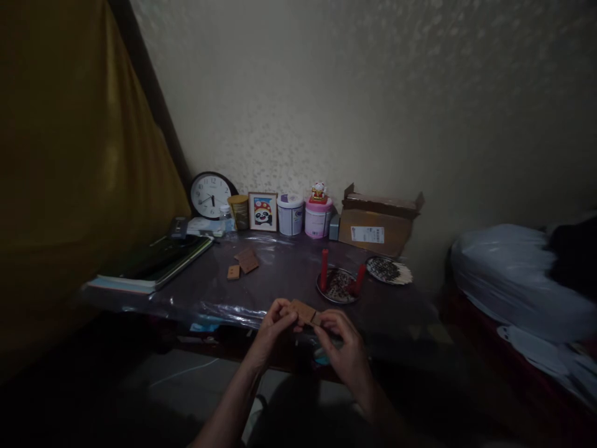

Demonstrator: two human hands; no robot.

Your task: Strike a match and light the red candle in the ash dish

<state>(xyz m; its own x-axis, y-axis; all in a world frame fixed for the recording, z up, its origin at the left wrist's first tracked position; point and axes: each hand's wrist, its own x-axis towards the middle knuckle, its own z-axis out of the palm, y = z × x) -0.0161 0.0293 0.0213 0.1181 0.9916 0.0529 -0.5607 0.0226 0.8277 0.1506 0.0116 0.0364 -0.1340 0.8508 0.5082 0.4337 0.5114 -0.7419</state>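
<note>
Above the table's near edge, both hands hold a small flat brown cardboard box (304,310) that resembles a matchbox. My left hand (276,323) is closed on its left end, thumb on the near side. The fingers of my right hand (342,339) pinch its right end, where a dark line crosses the brown surface. Just beyond my right hand, a metal plate (336,298) carries two red candles, one upright (324,270) and one leaning (358,280). Farther left on the table lie a small tan block-like piece (234,272) and a darker brown flat piece (247,260).
A plate of pale sticks with dark tips (389,270) stands at the right, before an open cardboard carton (373,224). Tins (290,218), a panda picture (263,213) and a clock (211,195) line the wall. Books (153,267) lie on the left of the plastic-covered table (280,264).
</note>
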